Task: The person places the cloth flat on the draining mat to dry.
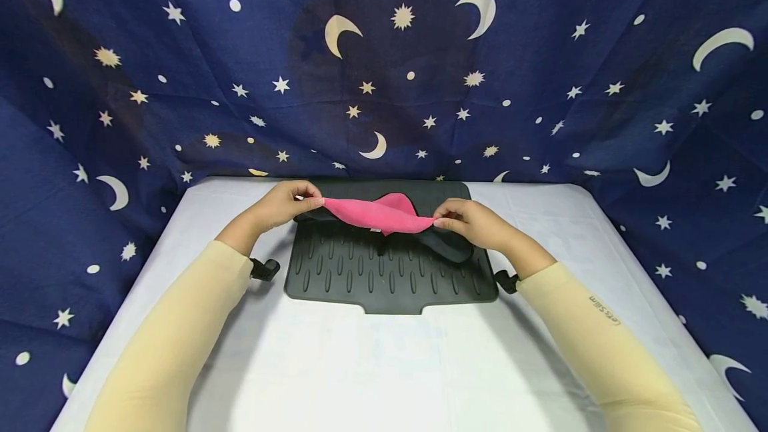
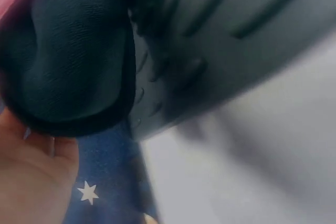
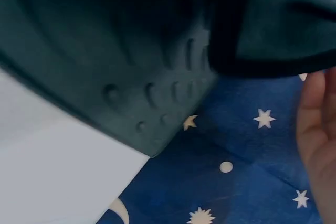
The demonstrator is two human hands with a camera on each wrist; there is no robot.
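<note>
The left hand (image 1: 279,209) pinches one end of the pink cloth (image 1: 366,213), and the right hand (image 1: 477,224) pinches the other end. The cloth spreads between them, above the dark mat (image 1: 381,289), which lies on the white desk (image 1: 384,372). Behind hangs a blue curtain (image 1: 414,52).

The soft piece (image 1: 379,213) is bright pink on 1 face, dark and leathery-looking on the other, edged in black; pinched by the left hand (image 1: 279,207) and right hand (image 1: 474,222), it sags between them above the ribbed mat (image 1: 384,285).
</note>
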